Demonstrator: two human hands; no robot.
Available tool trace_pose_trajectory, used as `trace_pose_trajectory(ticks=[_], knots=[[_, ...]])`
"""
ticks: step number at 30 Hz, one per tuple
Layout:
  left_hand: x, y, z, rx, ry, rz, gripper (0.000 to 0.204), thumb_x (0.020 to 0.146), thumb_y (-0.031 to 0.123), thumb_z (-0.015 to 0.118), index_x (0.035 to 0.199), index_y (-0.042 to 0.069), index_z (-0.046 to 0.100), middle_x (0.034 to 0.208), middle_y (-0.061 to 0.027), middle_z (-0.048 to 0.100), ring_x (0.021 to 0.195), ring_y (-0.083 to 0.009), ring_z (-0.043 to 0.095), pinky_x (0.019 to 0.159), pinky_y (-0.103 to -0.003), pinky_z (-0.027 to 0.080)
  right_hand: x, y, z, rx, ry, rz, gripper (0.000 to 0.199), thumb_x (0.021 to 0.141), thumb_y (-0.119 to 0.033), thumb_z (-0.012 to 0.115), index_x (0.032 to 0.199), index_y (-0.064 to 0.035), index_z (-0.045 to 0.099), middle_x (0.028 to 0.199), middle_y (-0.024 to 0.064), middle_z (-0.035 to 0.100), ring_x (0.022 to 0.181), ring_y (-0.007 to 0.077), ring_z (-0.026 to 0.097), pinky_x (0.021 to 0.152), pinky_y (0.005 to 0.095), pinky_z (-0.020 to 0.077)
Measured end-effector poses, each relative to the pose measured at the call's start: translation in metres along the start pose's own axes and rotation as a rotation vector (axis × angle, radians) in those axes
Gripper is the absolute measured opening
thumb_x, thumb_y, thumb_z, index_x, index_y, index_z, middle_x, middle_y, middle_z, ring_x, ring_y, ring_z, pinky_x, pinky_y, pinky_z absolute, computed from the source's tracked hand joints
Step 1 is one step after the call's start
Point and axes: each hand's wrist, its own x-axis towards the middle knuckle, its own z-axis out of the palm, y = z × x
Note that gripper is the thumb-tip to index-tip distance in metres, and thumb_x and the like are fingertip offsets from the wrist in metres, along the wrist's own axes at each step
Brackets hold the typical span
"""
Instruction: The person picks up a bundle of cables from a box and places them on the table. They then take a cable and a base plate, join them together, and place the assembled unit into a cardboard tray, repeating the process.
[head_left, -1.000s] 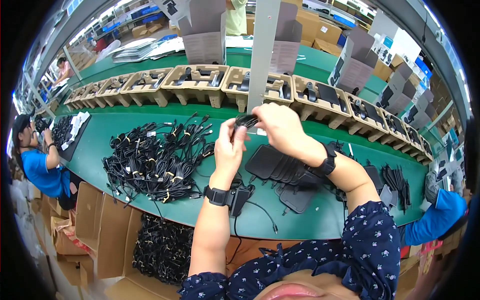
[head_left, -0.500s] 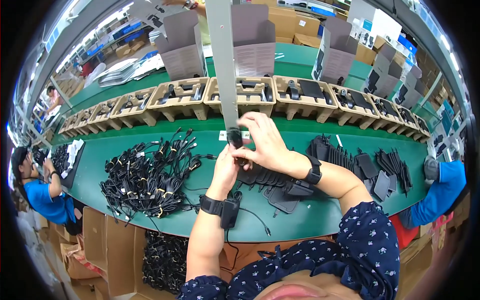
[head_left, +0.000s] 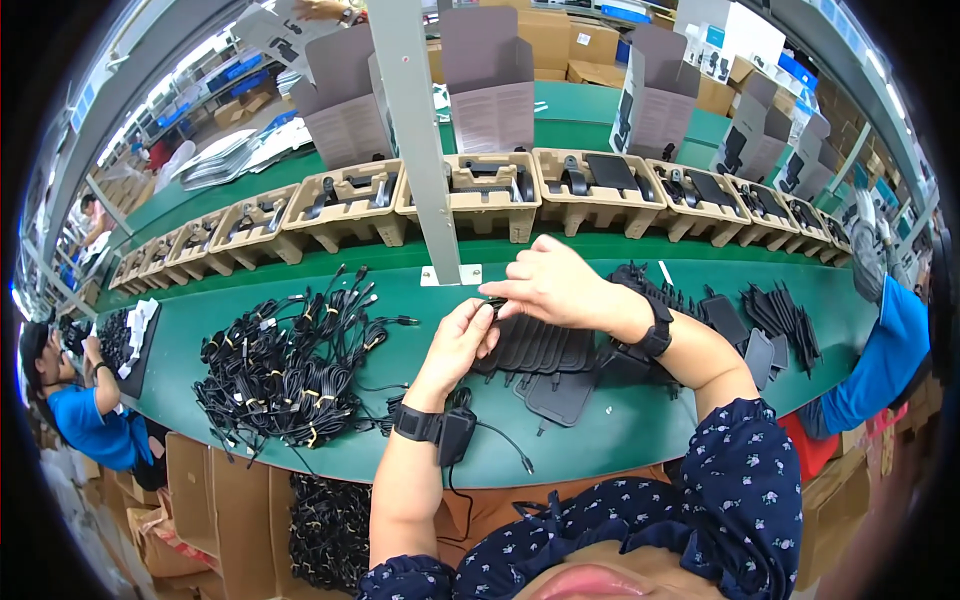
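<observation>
Above the middle of the green table, my two hands meet at a small black item, mostly covered by fingers; its kind is hard to make out. My left hand pinches it from below with thumb and fingers. From the right, my right hand grips its upper part, thumb and forefinger together. To the left lies a heap of black cables, many tied with pale bands. Beneath and right of my hands, flat black plates with short stems overlap in a row.
Moulded brown trays holding black parts form a curved row behind the table. A grey metal post rises just beyond my hands. Open grey boxes stand farther back. Co-workers sit left and right. A carton stands below the table.
The view has shifted slightly. Both hands have drawn closer over the black item, which now shows less between them; earlier it stood up, blurred, above my left hand.
</observation>
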Motion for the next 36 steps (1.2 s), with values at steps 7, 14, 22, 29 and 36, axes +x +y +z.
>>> trace_pose_trajectory(ticks=[7,14,22,29,36], knots=[[0.002,-0.01,-0.006,0.003,0.061,0.093,0.023,0.096,0.023,0.049,0.108,0.004,0.053,0.08,-0.0001,0.055,0.071,-0.0075,0.051,0.061,-0.019,0.041,0.0,-0.024,0.01,0.191,-0.11,0.184,0.051,0.081,-0.03,0.062,0.127,-0.0147,0.047,0.079,0.0073,0.054,0.067,0.0255,0.059,0.055,0.0343,0.0499],[0.004,-0.016,-0.024,0.117,0.285,0.21,0.037,0.092,0.017,0.056,0.123,0.003,0.042,0.111,-0.0103,0.059,0.101,-0.0147,0.054,0.087,-0.027,0.043,0.0,0.068,-0.009,-0.083,0.413,0.558,0.033,0.081,-0.018,0.064,0.112,-0.015,0.056,0.095,0.0087,0.063,0.082,0.0281,0.063,0.066,0.0349,0.0507],[0.0,-0.012,-0.033,0.131,0.31,0.183,0.04,0.09,0.015,0.058,0.124,0.003,0.041,0.111,-0.0103,0.059,0.101,-0.0155,0.054,0.089,-0.029,0.044,-0.008,0.152,0.015,-0.403,-0.132,0.716,0.03,0.082,-0.025,0.062,0.109,-0.0139,0.056,0.089,0.0083,0.062,0.079,0.0289,0.063,0.062,0.0388,0.05],[-0.005,-0.01,-0.04,0.151,0.287,0.2,0.04,0.089,0.014,0.058,0.124,0.003,0.041,0.112,-0.0105,0.058,0.102,-0.0165,0.054,0.089,-0.029,0.044,0.027,0.178,0.039,-0.694,-0.513,0.53,0.01,0.069,-0.012,0.061,0.074,-0.011,0.07,0.071,0.0061,0.068,0.064,0.0239,0.067,0.045,0.0384,0.0489],[-0.006,-0.008,-0.046,0.151,0.301,0.221,0.04,0.089,0.011,0.058,0.124,0.003,0.04,0.112,-0.0117,0.056,0.103,-0.0181,0.054,0.088,-0.03,0.044,0.041,0.204,0.077,-0.602,-0.465,0.793,0.024,0.082,-0.019,0.056,0.097,-0.0019,0.053,0.078,0.0129,0.068,0.074,0.0283,0.067,0.059,0.0405,0.0511]])
